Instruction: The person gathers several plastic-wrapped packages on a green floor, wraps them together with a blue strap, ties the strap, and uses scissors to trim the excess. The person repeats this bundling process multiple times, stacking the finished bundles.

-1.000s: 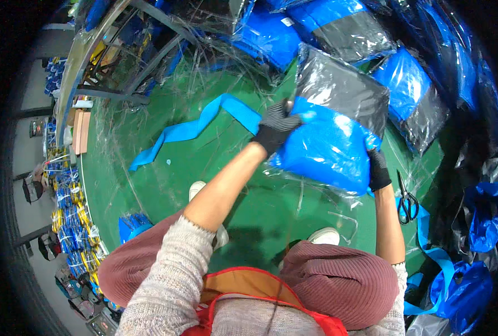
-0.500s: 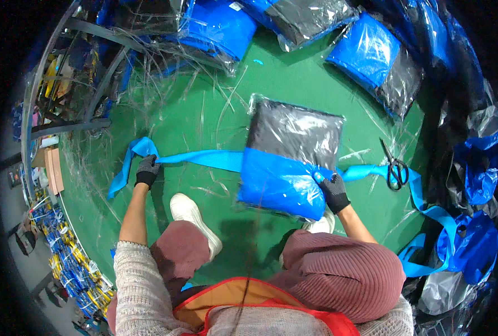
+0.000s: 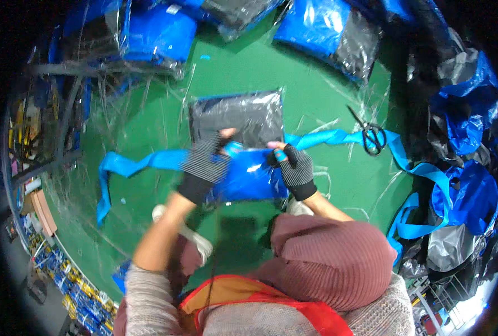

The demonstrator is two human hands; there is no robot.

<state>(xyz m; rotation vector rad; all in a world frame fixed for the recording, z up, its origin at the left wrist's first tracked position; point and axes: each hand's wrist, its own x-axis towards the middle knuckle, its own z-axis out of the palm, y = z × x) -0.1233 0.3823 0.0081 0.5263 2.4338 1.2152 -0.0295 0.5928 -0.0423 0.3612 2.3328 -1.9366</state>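
A flat package in clear plastic [image 3: 237, 120], dark grey at the far part and blue at the near part, lies on the green floor in front of me. Over its left side is my left hand [image 3: 205, 165], in a striped grey work glove with bare fingertips; motion smears its fingers. At the right edge my right hand [image 3: 297, 172], gloved alike, has its fingers curled on the package, thumb side toward the middle. A light-blue strap [image 3: 165, 159] runs beneath the package and comes out on both sides. Black-handled scissors [image 3: 373, 140] rest on the strap's right part.
More blue-and-grey wrapped packages [image 3: 316, 28] lie along the far side. Crumpled blue and grey plastic [image 3: 467, 196] is heaped at the right. Clear plastic scraps [image 3: 120, 123] and a dark metal frame [image 3: 64, 129] are at the left. Blue and yellow bundles [image 3: 64, 274] sit at the lower left.
My left hand has let go of the strap's left part and come right, over the package. The package now lies straighter. My right hand stays by its right edge; the whole view has shifted.
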